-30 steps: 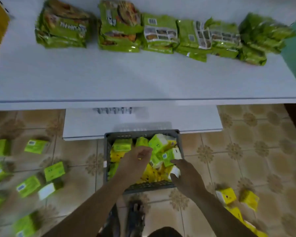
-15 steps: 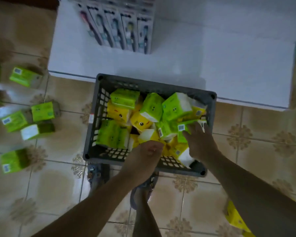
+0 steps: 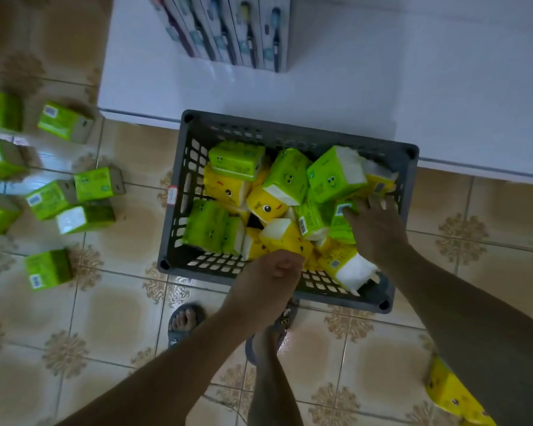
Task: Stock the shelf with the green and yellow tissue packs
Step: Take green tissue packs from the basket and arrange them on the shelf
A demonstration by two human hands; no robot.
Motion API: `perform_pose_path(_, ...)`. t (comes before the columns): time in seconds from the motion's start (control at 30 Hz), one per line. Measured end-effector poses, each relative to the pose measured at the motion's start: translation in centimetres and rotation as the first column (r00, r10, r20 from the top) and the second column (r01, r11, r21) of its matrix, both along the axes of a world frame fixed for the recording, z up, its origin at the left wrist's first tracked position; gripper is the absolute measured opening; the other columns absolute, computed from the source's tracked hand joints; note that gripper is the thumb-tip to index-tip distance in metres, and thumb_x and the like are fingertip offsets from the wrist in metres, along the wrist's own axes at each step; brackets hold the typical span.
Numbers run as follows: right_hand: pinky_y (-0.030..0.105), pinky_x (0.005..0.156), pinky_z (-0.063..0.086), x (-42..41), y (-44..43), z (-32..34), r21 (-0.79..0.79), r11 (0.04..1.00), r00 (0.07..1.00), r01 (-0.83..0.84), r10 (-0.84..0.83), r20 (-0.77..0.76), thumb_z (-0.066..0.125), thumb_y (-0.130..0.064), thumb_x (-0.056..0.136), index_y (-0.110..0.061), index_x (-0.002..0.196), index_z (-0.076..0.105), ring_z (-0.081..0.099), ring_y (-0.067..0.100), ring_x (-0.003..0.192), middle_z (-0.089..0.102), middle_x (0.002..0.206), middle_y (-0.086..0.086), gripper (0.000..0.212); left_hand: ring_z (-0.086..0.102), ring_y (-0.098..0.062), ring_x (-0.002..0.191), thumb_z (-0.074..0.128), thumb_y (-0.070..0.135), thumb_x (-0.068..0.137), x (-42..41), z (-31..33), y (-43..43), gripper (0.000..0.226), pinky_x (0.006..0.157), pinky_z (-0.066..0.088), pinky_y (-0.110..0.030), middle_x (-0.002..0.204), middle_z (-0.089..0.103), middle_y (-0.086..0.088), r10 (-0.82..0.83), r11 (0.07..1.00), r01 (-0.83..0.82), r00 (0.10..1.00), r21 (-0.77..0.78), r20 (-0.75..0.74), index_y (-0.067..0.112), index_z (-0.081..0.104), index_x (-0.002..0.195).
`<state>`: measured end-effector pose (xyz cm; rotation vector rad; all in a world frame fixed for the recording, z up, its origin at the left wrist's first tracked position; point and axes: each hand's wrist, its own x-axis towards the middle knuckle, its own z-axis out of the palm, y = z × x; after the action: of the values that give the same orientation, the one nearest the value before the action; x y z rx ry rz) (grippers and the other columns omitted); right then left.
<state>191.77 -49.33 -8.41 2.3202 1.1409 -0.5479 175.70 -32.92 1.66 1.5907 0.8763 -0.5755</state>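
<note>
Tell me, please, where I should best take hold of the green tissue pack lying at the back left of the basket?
I would grip the green pack across its two long edges, coming straight down from above. It lies flat and topmost in the basket, broad printed face up, with nothing covering it.

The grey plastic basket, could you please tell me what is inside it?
Jumbled green tissue packs and yellow tissue packs; left hand and right hand reach in. Lower packs are hidden.

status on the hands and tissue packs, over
Left hand curled against yellow pack, grip unclear. Right hand spread on green pack. Both in basket; no packs on shelf yet.
</note>
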Motion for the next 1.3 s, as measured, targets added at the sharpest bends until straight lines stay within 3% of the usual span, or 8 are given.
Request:
perform_pose_path(0.1, 0.053, 0.089, 0.042, -1.1, 0.2, 2.4, 0.098, 0.983, 0.987, 0.154, -0.148, -0.066, 0.075, -0.019, 0.065, -0.015, 0.123, 0.059, 0.052, 0.04, 0.106, 0.058, 0.115, 0.016, 0.061, 0.062, -0.005, 0.093, 0.057, 0.027, 0.092, -0.3, 1.5, 0.4, 0.017, 0.078, 0.045, -0.023, 0.096, 0.068, 0.014, -0.001, 1.0, 0.001, 0.999, -0.008, 0.036, 0.042, 0.064, 0.09)
perform_pose_path(0.23, 0.048, 0.078, 0.047, -4.2, 1.1, 8.8, 0.257, 0.924, 0.958, 0.282, -0.259, -0.122, 0.082, -0.037, 0.057, -0.021, 0.125, 0.057, 0.054, 0.038, 0.105, 0.059, 0.117, 0.01, 0.074, 0.062, -0.008, 0.097, 0.055, 0.028, 0.093, -0.6, 5.7, 2.0, 0.015, 0.085, 0.048, -0.028, 0.103, 0.068, 0.01, -0.01, 1.0, 0.01, 0.992, -0.001, 0.127, 0.039, 0.064, 0.097)
perform_pose_path(0.4, 0.049, 0.085, 0.048, -8.5, 3.6, 20.1, 0.447, 0.829, 0.941, 0.336, -0.315, -0.123, 0.069, -0.054, 0.068, -0.031, 0.138, 0.046, 0.051, 0.034, 0.118, 0.053, 0.133, 0.005, 0.077, 0.061, -0.007, 0.102, 0.057, 0.028, 0.093, -1.4, 14.3, 5.6, 0.015, 0.083, 0.046, -0.018, 0.102, 0.064, 0.021, -0.007, 1.0, 0.014, 0.958, -0.025, 0.286, 0.04, 0.065, 0.097)
perform_pose_path(0.47, 0.049, 0.087, 0.049, -9.9, 4.7, 25.5, 0.532, 0.767, 0.929, 0.359, -0.35, -0.123, 0.064, -0.056, 0.072, -0.035, 0.14, 0.042, 0.048, 0.032, 0.12, 0.051, 0.136, 0.003, 0.074, 0.063, -0.014, 0.098, 0.062, 0.031, 0.085, -2.0, 18.6, 7.2, 0.012, 0.086, 0.049, -0.026, 0.097, 0.068, 0.016, 0.08, 0.996, -0.063, 0.923, -0.058, 0.377, 0.042, 0.068, 0.087)
perform_pose_path(0.57, 0.048, 0.093, 0.047, -11.8, 6.5, 33.9, 0.623, 0.681, 0.91, 0.384, -0.393, -0.132, 0.049, -0.063, 0.075, -0.036, 0.141, 0.04, 0.046, 0.03, 0.122, 0.048, 0.14, 0.0, 0.072, 0.063, -0.014, 0.095, 0.059, 0.017, 0.093, -3.4, 25.0, 9.8, 0.018, 0.08, 0.048, -0.018, 0.101, 0.069, 0.003, 0.094, 0.996, -0.08, 0.878, -0.05, 0.47, 0.034, 0.066, 0.094)
perform_pose_path(0.67, 0.046, 0.098, 0.044, -13.8, 8.2, 42.3, 0.714, 0.607, 0.91, 0.349, -0.402, -0.104, 0.045, -0.066, 0.076, -0.031, 0.142, 0.041, 0.043, 0.026, 0.124, 0.047, 0.141, 0.0, 0.075, 0.065, -0.009, 0.098, 0.059, 0.02, 0.093, -4.5, 32.0, 12.7, 0.022, 0.083, 0.051, -0.023, 0.099, 0.071, 0.012, 0.075, 0.997, -0.081, 0.822, -0.015, 0.565, 0.04, 0.067, 0.095)
perform_pose_path(0.87, 0.045, 0.102, 0.041, -15.7, 10.8, 56.8, 0.885, 0.365, 0.891, 0.29, -0.44, -0.11, 0.058, -0.065, 0.073, -0.031, 0.142, 0.042, 0.036, 0.018, 0.128, 0.043, 0.144, -0.004, 0.078, 0.066, -0.006, 0.094, 0.057, 0.012, 0.093, -5.2, 46.5, 16.4, 0.017, 0.084, 0.048, -0.015, 0.097, 0.072, 0.009, 0.051, 0.997, -0.072, 0.663, -0.005, 0.747, 0.022, 0.07, 0.099)
perform_pose_path(1.3, 0.027, 0.104, 0.031, -7.6, 14.6, 78.3, 0.969, 0.209, 0.944, -0.134, -0.271, 0.188, 0.065, -0.059, 0.07, -0.04, 0.14, 0.038, 0.036, 0.012, 0.129, 0.04, 0.143, -0.014, 0.078, 0.065, -0.001, 0.092, 0.056, 0.008, 0.093, 1.4, 65.9, 19.9, 0.025, 0.083, 0.049, -0.015, 0.096, 0.073, 0.011, -0.075, 0.984, -0.126, 0.364, 0.129, 0.928, 0.03, 0.067, 0.096)
